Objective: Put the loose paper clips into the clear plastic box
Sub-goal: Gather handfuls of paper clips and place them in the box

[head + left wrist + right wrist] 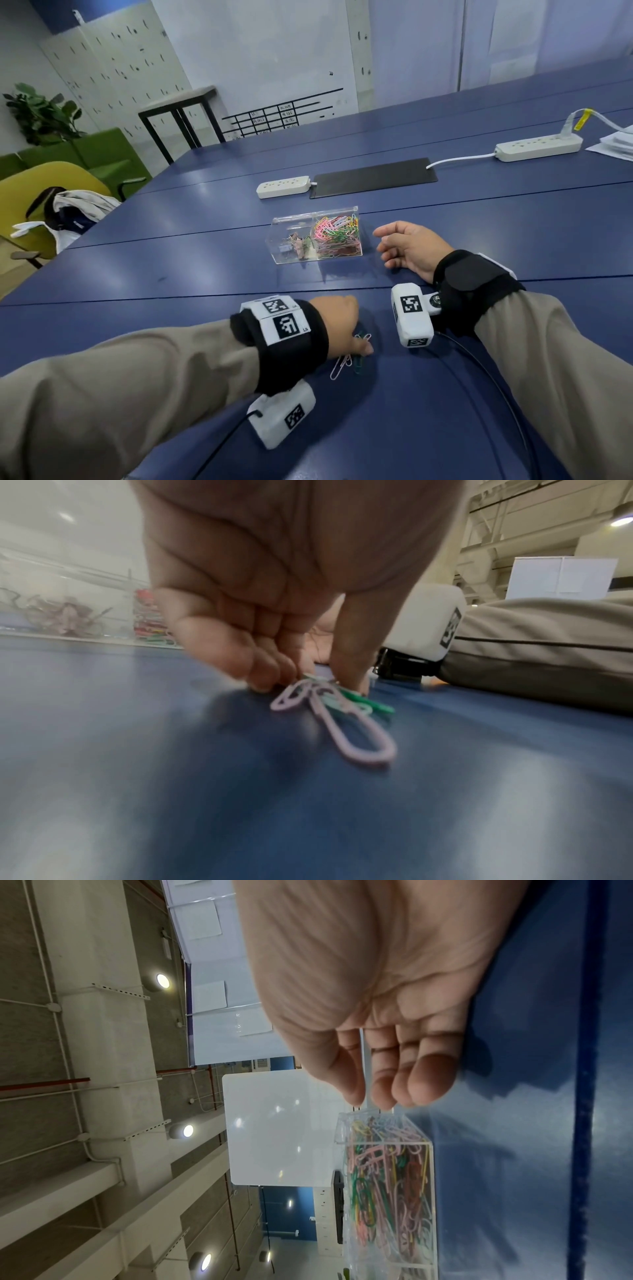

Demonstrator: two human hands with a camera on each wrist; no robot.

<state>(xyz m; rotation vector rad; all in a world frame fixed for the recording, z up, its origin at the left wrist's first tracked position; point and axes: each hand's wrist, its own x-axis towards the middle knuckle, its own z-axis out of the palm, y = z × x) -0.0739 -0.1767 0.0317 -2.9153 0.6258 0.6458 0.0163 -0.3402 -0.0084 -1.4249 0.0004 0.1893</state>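
The left hand (337, 325) pinches a small bunch of pink and green loose paper clips (334, 710) that lies on the dark blue table (445, 428), near the body. The right hand (407, 248) rests relaxed and holds nothing, just beside the clear plastic box (317, 240), which is already quite full of coloured clips. I judge that only this bunch is left. The left wrist view shows the fingertips (260, 679) on the clips; the head view hides them.

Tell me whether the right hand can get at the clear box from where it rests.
Probably yes. The right hand lies relaxed on the blue table just beside the clear plastic box, with only bare tabletop between them. The left hand is busy nearer the body with the loose paper clips.
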